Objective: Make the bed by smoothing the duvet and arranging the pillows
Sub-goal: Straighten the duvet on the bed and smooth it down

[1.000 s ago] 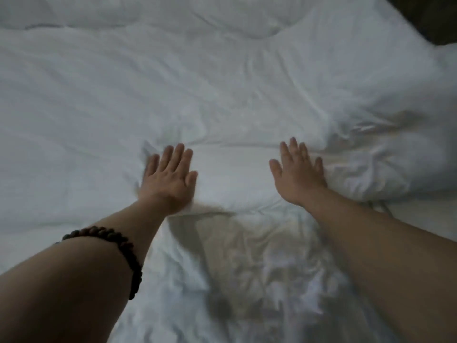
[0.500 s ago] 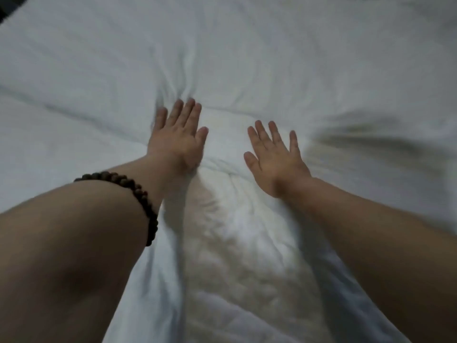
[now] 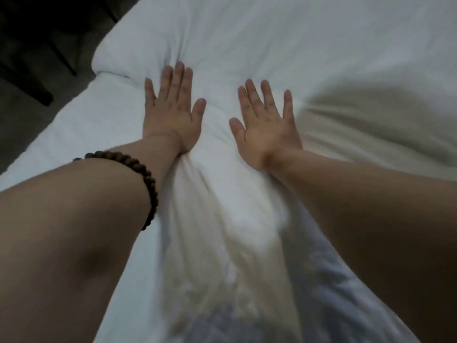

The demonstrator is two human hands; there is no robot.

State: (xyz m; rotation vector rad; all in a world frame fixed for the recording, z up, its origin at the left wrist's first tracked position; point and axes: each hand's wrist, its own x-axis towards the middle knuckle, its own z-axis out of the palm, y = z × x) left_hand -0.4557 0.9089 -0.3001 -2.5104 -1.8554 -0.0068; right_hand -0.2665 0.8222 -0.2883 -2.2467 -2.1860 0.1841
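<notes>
Duvet [image 3: 309, 45]: white, creased, fills most of the frame.
Your left hand [image 3: 173, 115]: centre-left, flat, fingers straight, pressing the duvet.
Your right hand [image 3: 267, 129]: just beside it, fingers spread, palm down on the duvet.
Beaded bracelet [image 3: 146, 179]: on your left forearm.
Dark floor [image 3: 29, 78]: upper left.

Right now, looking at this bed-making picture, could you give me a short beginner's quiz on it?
1. True or false: the left hand and the right hand both lie flat, fingers straight, on the white fabric duvet.
2. Which arm wears the dark beaded bracelet? A left, B right, C neither.
3. Fill in: the dark floor shows at the upper ____ of the view.
Key: 1 true; 2 A; 3 left.
</notes>
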